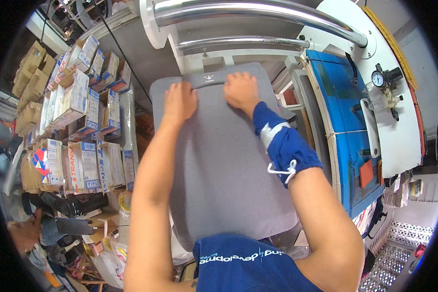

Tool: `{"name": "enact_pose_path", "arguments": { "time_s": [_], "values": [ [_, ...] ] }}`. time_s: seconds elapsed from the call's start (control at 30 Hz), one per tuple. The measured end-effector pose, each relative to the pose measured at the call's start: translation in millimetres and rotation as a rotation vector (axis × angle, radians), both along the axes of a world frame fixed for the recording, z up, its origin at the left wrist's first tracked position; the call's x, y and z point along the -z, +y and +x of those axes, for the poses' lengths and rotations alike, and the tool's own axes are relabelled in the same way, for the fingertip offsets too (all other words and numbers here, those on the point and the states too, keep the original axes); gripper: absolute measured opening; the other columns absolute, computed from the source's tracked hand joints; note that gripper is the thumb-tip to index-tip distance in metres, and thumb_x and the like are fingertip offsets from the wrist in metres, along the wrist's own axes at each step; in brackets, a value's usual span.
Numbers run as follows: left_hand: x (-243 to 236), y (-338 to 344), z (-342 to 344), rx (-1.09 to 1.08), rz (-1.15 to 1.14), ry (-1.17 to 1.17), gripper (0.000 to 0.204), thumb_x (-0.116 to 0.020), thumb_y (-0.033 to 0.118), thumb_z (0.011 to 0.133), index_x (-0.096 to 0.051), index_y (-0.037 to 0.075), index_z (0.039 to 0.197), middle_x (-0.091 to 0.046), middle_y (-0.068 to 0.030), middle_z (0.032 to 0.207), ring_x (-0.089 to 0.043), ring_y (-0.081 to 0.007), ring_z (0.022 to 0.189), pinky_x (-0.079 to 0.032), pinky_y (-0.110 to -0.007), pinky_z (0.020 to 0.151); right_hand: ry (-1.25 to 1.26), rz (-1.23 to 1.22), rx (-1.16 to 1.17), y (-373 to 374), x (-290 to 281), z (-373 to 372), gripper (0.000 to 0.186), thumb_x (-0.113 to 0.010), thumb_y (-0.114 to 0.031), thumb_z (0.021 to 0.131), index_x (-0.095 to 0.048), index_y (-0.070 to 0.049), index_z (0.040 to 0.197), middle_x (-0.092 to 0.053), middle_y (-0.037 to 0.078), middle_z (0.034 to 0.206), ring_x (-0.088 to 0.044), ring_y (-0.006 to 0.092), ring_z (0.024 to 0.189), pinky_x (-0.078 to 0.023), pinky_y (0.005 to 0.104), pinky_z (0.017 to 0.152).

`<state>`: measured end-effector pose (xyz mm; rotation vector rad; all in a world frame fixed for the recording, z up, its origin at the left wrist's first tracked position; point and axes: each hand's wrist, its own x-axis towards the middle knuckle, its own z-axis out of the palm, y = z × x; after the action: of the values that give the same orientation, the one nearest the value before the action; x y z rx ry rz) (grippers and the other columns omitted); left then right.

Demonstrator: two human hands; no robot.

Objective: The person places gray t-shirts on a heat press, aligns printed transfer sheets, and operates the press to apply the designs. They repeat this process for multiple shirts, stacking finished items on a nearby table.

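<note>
Biggest: grey fabric-covered padded slab w/ rounded corners [228,160], centre, directly under both hands & running from them twd 6 o'clock. Step in hand looks like working its 12 o'clock end w/ the fingers; next move prob. calls for even contact L & R. Then stacked brown-and-white cardboard boxes [73,104] at 9–10 o'clock & blue flat-faced rectangular block [343,107] at 3, both well apart from hands. Blue cloth sleeve w/ white drawcord [277,138] on R forearm. L hand [181,101] at 11 o'clock, fingers curled; R hand [241,90] nr 1, blurry. Hands apart, both on slab; can't tell if gripping or just pressing. Smallest: pale emblem [208,77] at 12, between them
</note>
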<state>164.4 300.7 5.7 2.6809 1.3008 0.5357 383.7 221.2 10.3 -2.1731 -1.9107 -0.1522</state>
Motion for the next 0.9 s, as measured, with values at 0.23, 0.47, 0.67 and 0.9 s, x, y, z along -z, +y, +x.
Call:
{"name": "enact_pose_path", "arguments": {
  "time_s": [0.23,0.47,0.67,0.9],
  "values": [
    [14.6,28.3,-147.7,-0.546,-0.571,-0.341,0.055,-0.044,0.054,0.102,-0.069,0.005,0.111,-0.071,-0.0151,0.11,-0.065,-0.0387,0.105,-0.049,-0.052,0.092,0.535,0.076,0.734,-78.6,16.7,125.9,0.045,-0.051,-0.033,0.091,-0.069,0.008,0.097,-0.071,0.026,0.101,-0.067,0.0424,0.097,-0.049,0.0506,0.093],
    [76.1,-3.8,-121.5,-0.196,-1.551,-1.345,0.058,-0.05,0.051,0.102,-0.059,0.004,0.135,-0.066,-0.0136,0.127,-0.066,-0.0257,0.111,-0.054,-0.043,0.095,1.836,-0.273,0.532,-75.0,58.3,130.5,0.042,-0.048,-0.039,0.102,-0.068,-0.004,0.111,-0.073,0.012,0.102,-0.069,0.0246,0.088,-0.055,0.0422,0.079],
    [96.8,29.8,-154.2,-0.45,-1.399,-1.485,0.047,-0.063,0.027,0.097,-0.054,-0.003,0.132,-0.062,-0.017,0.132,-0.059,-0.0323,0.122,-0.048,-0.045,0.106,2.085,0.228,0.669,-76.9,95.5,165.3,0.026,-0.059,-0.022,0.098,-0.067,-0.002,0.112,-0.069,0.015,0.11,-0.066,0.029,0.093,-0.056,0.0432,0.082],
    [93.0,35.1,-172.6,-0.436,-1.18,-1.479,0.048,-0.066,0.024,0.097,-0.052,-0.002,0.135,-0.059,-0.0148,0.135,-0.055,-0.0288,0.127,-0.042,-0.044,0.11,1.154,0.366,0.831,-94.1,107.0,177.5,0.024,-0.061,-0.02,0.094,-0.071,0.002,0.096,-0.07,0.021,0.107,-0.067,0.0317,0.106,-0.051,0.0466,0.086]
  ]
}}
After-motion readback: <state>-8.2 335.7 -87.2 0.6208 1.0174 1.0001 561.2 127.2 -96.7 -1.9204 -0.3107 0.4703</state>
